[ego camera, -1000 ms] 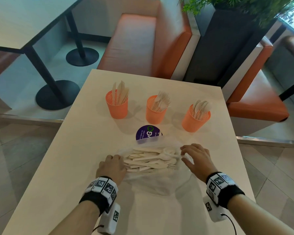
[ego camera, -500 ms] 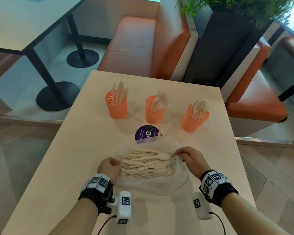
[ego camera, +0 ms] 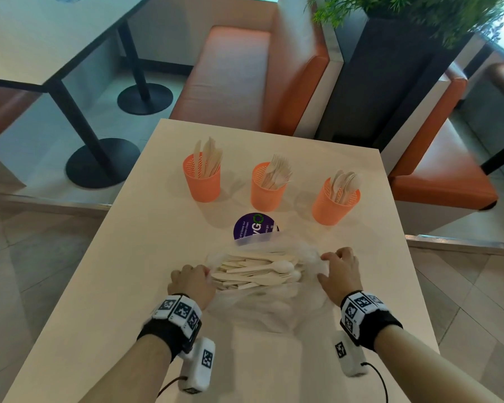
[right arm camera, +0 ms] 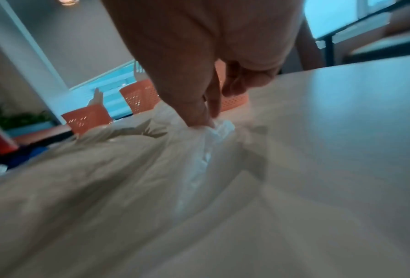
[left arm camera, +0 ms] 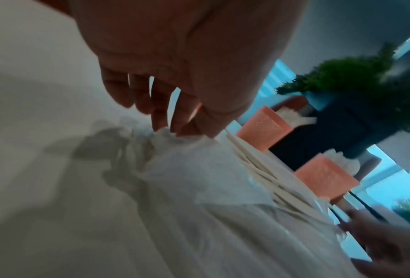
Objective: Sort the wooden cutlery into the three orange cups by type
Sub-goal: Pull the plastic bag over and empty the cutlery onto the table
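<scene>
- Wooden cutlery (ego camera: 255, 273) lies in a loose heap on the near half of the pale table (ego camera: 146, 228), and more of it stands sorted in three cups farther back.
- The table carries everything here: the bag, the cups and a round sticker.
- A clear plastic bag (ego camera: 262, 303) is spread flat on the table and holds the unsorted heap; spoons and flat handles show among the pieces, lying roughly crosswise.
- The left hand (ego camera: 193, 283) sits at the bag's left edge, its fingers (left arm camera: 162, 116) curled down and pinching a bunched fold of the plastic.
- The right hand (ego camera: 340, 274) is at the bag's right edge, its fingers (right arm camera: 206, 111) likewise clenched on a gathered bit of the film.
- The left orange cup (ego camera: 202, 181) stands upright and holds knives, blades up.
- The middle orange cup (ego camera: 267, 189) stands upright and holds forks, tines up.
- The right orange cup (ego camera: 333, 203) holds spoons, bowls up, and looks slightly tilted in the wide-angle head view.
- The three cups stand in a row, well apart from one another, beyond the bag.
- A round purple sticker (ego camera: 252, 228) lies on the table between the middle cup and the bag, its near edge under the plastic.
</scene>
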Tool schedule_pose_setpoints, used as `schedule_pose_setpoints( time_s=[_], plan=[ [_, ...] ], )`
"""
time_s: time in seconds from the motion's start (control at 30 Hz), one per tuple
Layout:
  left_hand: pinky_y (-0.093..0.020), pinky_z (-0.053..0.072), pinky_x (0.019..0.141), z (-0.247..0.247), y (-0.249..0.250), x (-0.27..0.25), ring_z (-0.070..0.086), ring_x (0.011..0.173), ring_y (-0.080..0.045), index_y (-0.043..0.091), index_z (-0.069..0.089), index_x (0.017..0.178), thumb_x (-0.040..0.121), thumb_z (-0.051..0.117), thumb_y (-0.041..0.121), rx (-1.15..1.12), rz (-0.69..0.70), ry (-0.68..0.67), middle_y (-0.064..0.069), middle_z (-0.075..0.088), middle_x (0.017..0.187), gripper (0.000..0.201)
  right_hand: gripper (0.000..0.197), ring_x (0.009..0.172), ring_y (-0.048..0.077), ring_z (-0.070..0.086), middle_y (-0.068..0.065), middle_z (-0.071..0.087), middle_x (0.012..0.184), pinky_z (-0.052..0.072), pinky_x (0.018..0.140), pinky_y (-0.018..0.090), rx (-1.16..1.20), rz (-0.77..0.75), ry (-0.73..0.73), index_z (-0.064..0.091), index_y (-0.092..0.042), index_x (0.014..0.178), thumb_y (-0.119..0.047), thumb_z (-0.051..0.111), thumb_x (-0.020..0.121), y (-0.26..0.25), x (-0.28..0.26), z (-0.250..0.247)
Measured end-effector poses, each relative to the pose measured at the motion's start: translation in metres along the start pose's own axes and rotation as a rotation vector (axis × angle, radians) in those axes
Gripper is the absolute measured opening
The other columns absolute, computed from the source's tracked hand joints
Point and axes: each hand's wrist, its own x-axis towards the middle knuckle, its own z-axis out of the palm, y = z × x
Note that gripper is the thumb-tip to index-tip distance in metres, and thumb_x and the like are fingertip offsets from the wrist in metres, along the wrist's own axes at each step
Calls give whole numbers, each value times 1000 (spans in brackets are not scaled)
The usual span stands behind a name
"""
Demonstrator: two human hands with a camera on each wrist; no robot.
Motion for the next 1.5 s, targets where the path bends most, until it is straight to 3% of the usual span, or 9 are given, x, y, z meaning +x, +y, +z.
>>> schedule_pose_setpoints(
  time_s=[0.13, 0.3, 0.43, 0.63, 0.77, 1.1, 1.3, 1.4, 1.5],
  plan=[
    [-36, 41, 94, -2, 3, -5, 42, 115, -30, 21, 51, 121, 76, 53, 38, 88, 4, -106, -8, 41, 124, 48, 40, 89, 32, 64, 7, 47, 128, 55, 78, 41, 1, -242, -9, 52, -14, 118, 5, 60, 83, 3, -3, -2],
    [-33, 48, 93, 7, 4, -13, 56, 110, -28, 19, 31, 138, 73, 65, 31, 54, 16, -204, -9, 53, 122, 74, 70, 127, 27, 49, 9, 43, 144, 40, 104, 33, -23, -181, -219, 37, -11, 143, -44, 64, 88, -2, -10, -9],
    [-34, 55, 87, 16, 6, -18, 64, 103, -29, 18, 17, 148, 78, 65, 20, -29, -2, -138, -10, 63, 116, 85, 85, 115, 25, 51, 8, 34, 139, 46, 96, 31, 70, -69, -236, 37, -10, 139, -36, 81, 72, -14, -12, -6],
    [-37, 56, 85, 21, 5, -21, 64, 98, -34, 21, 34, 139, 74, 62, 4, -390, -120, -39, -13, 62, 112, 73, 56, 88, 24, 59, -2, 58, 89, 47, 69, 29, 321, 100, -208, 30, -23, 113, -14, 73, 77, -14, -10, 1],
    [-29, 50, 84, 22, 0, -22, 59, 98, -27, 17, 40, 138, 74, 65, 0, -607, -107, -8, -12, 61, 120, 71, 10, 79, 32, 56, 6, 58, 77, 32, 54, 22, 212, 16, -253, 58, -9, 80, -15, 59, 89, -14, -7, 2],
    [-28, 48, 82, 26, -1, -18, 59, 99, -27, 4, 57, 124, 77, 62, -3, -631, -72, 12, -18, 61, 119, 48, 38, 80, 27, 65, 2, 73, 84, 55, 73, 42, 475, 93, -304, 55, -28, 96, 6, 49, 81, -10, 7, 0],
    [-38, 43, 93, 11, 6, -43, 44, 109, -28, 23, 36, 129, 74, 64, 15, -225, 1, 197, -7, 29, 125, 63, 53, 125, 23, 39, -1, 39, 135, 35, 104, 43, 159, 7, -97, 48, -31, 125, -38, 70, 77, -19, -8, -20],
    [-35, 41, 86, 12, 5, -58, 45, 106, -25, 23, 47, 117, 74, 66, 17, -83, 252, 314, -4, 41, 118, 47, 60, 126, 17, 32, -4, 34, 135, 29, 105, 41, 84, -312, 13, 48, -30, 125, -45, 72, 73, -21, -31, -27],
    [-37, 51, 76, 28, 13, -66, 57, 91, -25, 21, 63, 103, 69, 71, 10, 21, 604, 265, -1, 59, 107, 36, 70, 132, 14, 33, -10, 38, 142, 28, 104, 36, -208, -583, -180, 44, -33, 133, -51, 68, 69, -17, -50, -16]
  ],
)
